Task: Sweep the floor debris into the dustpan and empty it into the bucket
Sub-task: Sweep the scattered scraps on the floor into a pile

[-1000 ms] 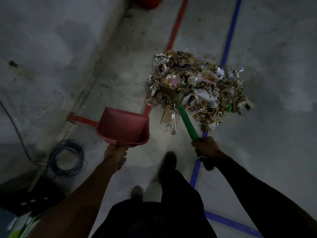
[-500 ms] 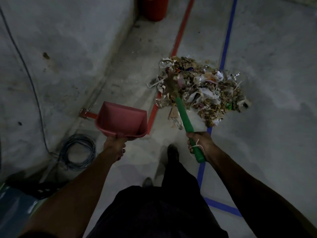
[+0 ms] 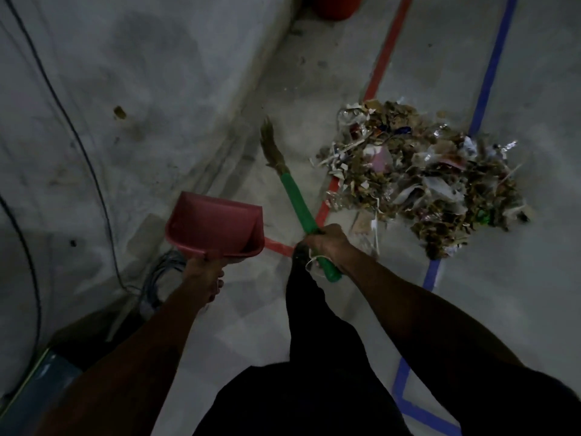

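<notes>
**Broom and dustpan held beside the debris**

The right hand (image 3: pixel 325 245) grips the green-handled broom (image 3: pixel 295 199), its bristles pointing away, left of the debris (image 3: pixel 421 180) and not touching it. The left hand (image 3: pixel 204 273) grasps the red dustpan (image 3: pixel 217 223) (it looks empty). The debris lies heaped on the floor (image 3: pixel 518 294) between red and blue lines. A red bucket (image 3: pixel 336 6) stands at the top edge.
</notes>
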`<state>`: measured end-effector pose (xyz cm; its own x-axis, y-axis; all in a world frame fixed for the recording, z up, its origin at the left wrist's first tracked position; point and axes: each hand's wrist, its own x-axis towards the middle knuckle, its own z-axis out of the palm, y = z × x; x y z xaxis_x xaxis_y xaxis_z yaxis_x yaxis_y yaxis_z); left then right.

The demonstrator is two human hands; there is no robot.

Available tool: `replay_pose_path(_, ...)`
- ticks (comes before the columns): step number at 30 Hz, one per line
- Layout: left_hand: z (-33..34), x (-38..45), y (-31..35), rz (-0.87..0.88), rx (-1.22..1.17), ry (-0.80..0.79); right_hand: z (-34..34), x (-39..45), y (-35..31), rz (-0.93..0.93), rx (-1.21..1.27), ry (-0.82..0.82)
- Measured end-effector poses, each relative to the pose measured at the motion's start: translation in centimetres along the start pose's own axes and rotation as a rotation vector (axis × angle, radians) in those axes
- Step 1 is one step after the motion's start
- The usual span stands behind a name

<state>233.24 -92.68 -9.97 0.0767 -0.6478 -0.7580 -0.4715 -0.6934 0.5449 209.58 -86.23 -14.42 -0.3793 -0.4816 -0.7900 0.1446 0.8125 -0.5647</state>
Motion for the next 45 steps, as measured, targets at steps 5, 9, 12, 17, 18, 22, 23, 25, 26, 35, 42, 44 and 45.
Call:
replay_pose_path(5, -0.6, 6.6, 5.2, -0.086, 0.016, 0.072, 2.2, 7.3, -5.9, 0.062, -0.081, -0.147)
replay_pose_path(9, -0.4, 11.2, 9.3, -0.1, 0.033, 0.077, 1.6, 12.1, -9.6, 0.158, -0.046, -0.133)
replay_pose_path(12, 0.5, 13.2, 12.1, -0.069, 0.097, 0.074, -0.1, 14.6, -11.8, 0.251, 0.129, -0.046)
replay_pose_path(17, 1.1, 15.4, 15.7, -0.091, 0.102, 0.028, -4.3, 16.4, -14.4, 0.288, 0.412, 0.091)
replay_pose_path(18, 1.2, 15.8, 16.5, -0.095, 0.104, 0.011, -5.3, 16.6, -14.8, 0.294, 0.43, 0.124)
replay_pose_path(22, 1.3, 17.2, 19.6, -0.071, 0.146, -0.022, -7.8, 15.4, -16.1, 0.293, 0.402, 0.198)
replay_pose_path(23, 1.3, 17.8, 20.4, -0.058, 0.175, -0.031, -8.0, 14.8, -16.2, 0.282, 0.425, 0.223)
replay_pose_path(25, 1.3, 18.7, 22.4, -0.009, 0.235, -0.081, -7.6, 13.2, -16.6, 0.288, 0.537, 0.286)
replay_pose_path(26, 1.3, 19.3, 23.5, 0.012, 0.246, -0.11, -7.2, 12.3, -16.9, 0.29, 0.569, 0.292)
replay_pose_path(35, 1.7, 24.9, 33.0, 0.07, 0.439, -0.366, -1.0, 5.1, -21.1, 0.32, 0.55, 0.399)
replay_pose_path(42, 3.5, 26.1, 37.2, 0.045, 0.494, -0.457, 1.2, 1.3, -23.7, 0.339, 0.65, 0.449)
replay_pose_path(44, 4.5, 25.8, 37.7, 0.035, 0.544, -0.472, 1.2, 0.4, -24.1, 0.35, 0.693, 0.463)
replay_pose_path(45, 5.0, 25.7, 37.9, 0.033, 0.564, -0.483, 1.2, 0.0, -24.2, 0.345, 0.704, 0.468)
